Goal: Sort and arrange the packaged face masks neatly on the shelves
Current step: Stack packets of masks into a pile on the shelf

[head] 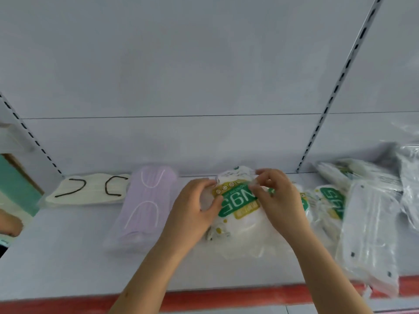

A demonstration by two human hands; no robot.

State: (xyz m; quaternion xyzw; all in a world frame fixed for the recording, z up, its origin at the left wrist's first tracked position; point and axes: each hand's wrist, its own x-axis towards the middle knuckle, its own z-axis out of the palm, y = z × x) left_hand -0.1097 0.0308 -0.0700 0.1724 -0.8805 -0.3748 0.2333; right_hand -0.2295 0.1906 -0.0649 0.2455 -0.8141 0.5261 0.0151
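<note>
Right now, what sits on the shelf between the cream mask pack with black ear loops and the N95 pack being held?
Head view: one lilac mask pack, lying beside the cream pack and just left of the left hand on the N95 pack.

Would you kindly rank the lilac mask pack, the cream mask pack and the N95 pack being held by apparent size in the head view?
1. N95 pack, partly hidden by the hands
2. lilac mask pack, close in size
3. cream mask pack, though farther away

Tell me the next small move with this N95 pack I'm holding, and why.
Probably lay the N95 pack flat and square it beside the lilac mask pack. Both the left hand and right hand grip it over the shelf, the left packs already sit in a row, and the right-hand pile looks unsorted.
</note>
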